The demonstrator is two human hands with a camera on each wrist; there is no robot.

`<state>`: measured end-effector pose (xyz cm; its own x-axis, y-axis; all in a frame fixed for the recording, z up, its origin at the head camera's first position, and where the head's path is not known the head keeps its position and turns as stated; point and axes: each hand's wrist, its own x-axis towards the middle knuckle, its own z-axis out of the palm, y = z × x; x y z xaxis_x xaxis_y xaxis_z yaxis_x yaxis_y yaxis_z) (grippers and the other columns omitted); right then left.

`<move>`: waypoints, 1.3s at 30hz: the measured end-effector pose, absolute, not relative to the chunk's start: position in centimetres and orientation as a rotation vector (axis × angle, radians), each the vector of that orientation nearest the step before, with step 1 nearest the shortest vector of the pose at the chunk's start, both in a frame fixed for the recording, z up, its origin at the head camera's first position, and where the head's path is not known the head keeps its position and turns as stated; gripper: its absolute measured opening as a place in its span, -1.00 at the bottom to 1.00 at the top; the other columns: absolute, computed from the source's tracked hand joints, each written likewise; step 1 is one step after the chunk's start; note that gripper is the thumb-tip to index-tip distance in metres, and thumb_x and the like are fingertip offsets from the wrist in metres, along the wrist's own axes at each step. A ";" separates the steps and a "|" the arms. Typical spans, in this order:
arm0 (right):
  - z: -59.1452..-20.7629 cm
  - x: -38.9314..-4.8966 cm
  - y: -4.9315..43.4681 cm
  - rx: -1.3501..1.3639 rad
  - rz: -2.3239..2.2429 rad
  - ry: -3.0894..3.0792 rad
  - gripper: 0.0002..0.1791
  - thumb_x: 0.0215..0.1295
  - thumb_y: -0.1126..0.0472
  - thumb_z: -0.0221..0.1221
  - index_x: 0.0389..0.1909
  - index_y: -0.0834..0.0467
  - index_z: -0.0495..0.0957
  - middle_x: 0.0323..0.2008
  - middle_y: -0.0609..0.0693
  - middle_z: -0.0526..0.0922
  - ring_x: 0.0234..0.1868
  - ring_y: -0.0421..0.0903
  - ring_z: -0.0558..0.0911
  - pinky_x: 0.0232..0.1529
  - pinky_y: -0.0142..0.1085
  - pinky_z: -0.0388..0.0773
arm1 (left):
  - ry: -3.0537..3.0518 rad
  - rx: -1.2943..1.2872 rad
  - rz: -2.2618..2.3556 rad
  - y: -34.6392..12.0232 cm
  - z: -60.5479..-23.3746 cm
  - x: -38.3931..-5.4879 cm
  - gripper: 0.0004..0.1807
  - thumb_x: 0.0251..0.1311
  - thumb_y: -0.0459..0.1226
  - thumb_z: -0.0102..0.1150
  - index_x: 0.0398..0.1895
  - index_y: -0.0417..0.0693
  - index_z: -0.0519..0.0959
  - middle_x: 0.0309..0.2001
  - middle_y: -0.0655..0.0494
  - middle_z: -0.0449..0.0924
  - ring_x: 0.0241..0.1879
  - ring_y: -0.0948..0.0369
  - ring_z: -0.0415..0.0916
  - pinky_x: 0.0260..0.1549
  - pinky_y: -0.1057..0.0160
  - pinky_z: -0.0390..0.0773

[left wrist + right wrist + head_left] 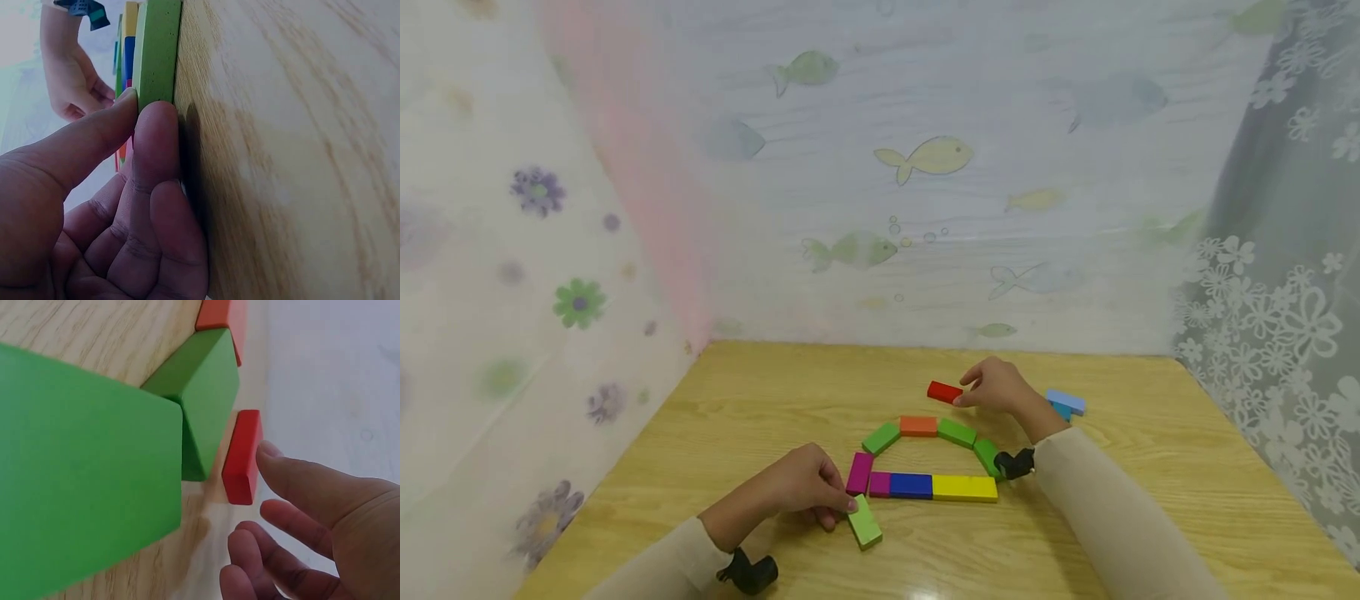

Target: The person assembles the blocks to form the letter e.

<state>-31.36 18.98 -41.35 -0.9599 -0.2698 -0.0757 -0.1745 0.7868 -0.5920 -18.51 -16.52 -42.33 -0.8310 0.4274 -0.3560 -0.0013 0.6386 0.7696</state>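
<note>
Left grip (805,483) pinches lime block (867,527); right grip (997,388), fingers parted, beside red block (943,391); tabletop (820,379) stretches beyond to far edge.

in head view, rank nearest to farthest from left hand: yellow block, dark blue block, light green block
1. Light green block, pinched by the left hand
2. Dark blue block, to its right
3. Yellow block, further right
</note>
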 end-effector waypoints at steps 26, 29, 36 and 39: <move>-41.4 -31.7 17.5 -0.359 -0.784 2.906 -0.78 0.22 0.17 0.48 -0.18 0.20 0.81 -0.24 0.04 0.80 -0.25 -0.03 0.67 -0.10 -0.09 0.69 | 2.347 0.323 1.082 -16.6 -41.7 -18.3 -0.75 0.16 -0.10 0.53 -0.48 -0.06 0.73 -0.55 0.08 0.73 -0.57 0.23 0.70 -0.54 0.28 0.62; -41.6 -31.7 17.8 -0.368 -0.804 2.907 -0.78 0.23 0.16 0.47 -0.18 0.20 0.81 -0.23 0.05 0.80 -0.25 -0.02 0.67 -0.11 -0.09 0.70 | 2.350 0.330 1.076 -16.5 -41.6 -18.2 -0.75 0.16 -0.10 0.53 -0.50 -0.06 0.73 -0.56 0.08 0.73 -0.58 0.23 0.70 -0.55 0.28 0.61; -41.7 -31.2 18.6 -0.414 -0.826 2.936 -0.74 0.24 0.15 0.46 -0.14 0.22 0.80 -0.19 0.07 0.80 -0.20 0.00 0.71 -0.12 -0.10 0.70 | 2.385 0.365 1.083 -16.3 -41.7 -18.2 -0.74 0.11 -0.11 0.56 -0.54 -0.04 0.71 -0.61 0.13 0.69 -0.63 0.26 0.65 -0.61 0.33 0.50; -41.6 -30.7 18.9 -0.425 -0.854 2.931 -0.76 0.25 0.14 0.45 -0.15 0.20 0.80 -0.22 0.04 0.80 -0.22 -0.03 0.70 -0.15 -0.13 0.70 | 2.435 0.387 1.066 -16.3 -41.8 -18.1 -0.72 0.07 -0.09 0.58 -0.59 -0.01 0.69 -0.65 0.17 0.64 -0.65 0.29 0.56 -0.62 0.34 0.42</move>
